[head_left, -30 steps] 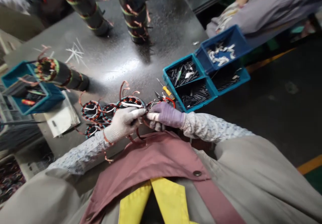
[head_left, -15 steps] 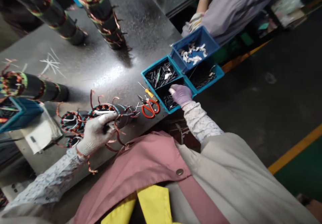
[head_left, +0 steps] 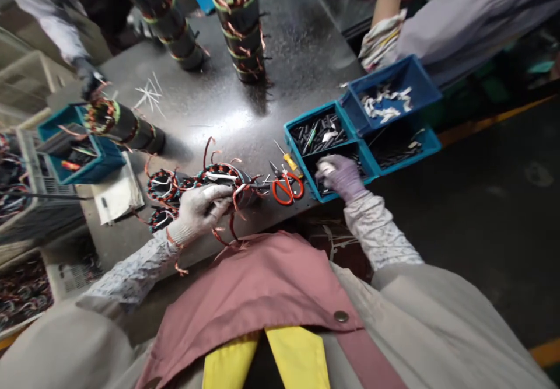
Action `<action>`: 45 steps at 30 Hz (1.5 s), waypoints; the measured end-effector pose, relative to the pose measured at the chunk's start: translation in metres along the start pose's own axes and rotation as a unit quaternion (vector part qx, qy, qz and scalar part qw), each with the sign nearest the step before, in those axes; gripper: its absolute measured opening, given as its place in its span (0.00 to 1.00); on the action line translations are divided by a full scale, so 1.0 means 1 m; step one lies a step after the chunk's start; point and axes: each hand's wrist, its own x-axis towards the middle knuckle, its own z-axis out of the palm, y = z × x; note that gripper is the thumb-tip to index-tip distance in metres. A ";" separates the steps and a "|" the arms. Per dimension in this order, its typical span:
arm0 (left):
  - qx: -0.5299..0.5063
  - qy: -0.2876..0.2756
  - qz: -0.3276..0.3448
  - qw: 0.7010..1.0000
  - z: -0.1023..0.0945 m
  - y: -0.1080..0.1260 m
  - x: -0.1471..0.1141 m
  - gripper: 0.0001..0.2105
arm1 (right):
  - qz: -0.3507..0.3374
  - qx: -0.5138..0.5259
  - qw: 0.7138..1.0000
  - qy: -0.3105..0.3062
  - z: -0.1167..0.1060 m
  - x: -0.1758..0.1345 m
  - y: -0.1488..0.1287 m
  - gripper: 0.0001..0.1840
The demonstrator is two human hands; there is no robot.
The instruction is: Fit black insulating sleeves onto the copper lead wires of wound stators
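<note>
My left hand (head_left: 202,213), in a white knit glove, has its fingers curled around a wire lead at the near rim of a wound motor stator (head_left: 252,186). Reddish wire ends and white sleeving stick out from that rim. Two smaller wound coil rings, one of them a coil ring (head_left: 161,186), lie left of it. My right hand (head_left: 345,178), in a purple glove with pale fingertips, reaches into the near compartment of a teal bin (head_left: 329,197) of short black tubes. Its fingers are bent together; whatever they grip is hidden.
Red-handled snips (head_left: 289,191) and a yellow screwdriver (head_left: 292,164) lie beside the bin. A blue bin (head_left: 394,93) holds white scraps. Stacked stators (head_left: 240,33) stand at the back. Co-workers' arms are at the far right and far left, one gloved hand (head_left: 90,80) near a stator stack (head_left: 126,126).
The view has swung left, so the bench appears further right and a co-worker at the left is visible. My left hand stays at the stator; my right hand stays in the bin, fingers more bent.
</note>
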 end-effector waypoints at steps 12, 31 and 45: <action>0.033 0.037 0.129 0.990 0.002 -0.007 0.004 0.09 | 0.160 0.297 0.935 -0.109 0.082 0.000 -0.071 0.15; 0.028 0.038 0.123 0.991 0.004 -0.004 0.005 0.09 | -0.047 0.019 0.983 -0.179 0.078 0.033 -0.075 0.06; 0.038 0.019 0.095 0.995 0.000 -0.002 0.003 0.09 | -0.158 -0.239 0.924 -0.254 0.071 0.024 -0.088 0.12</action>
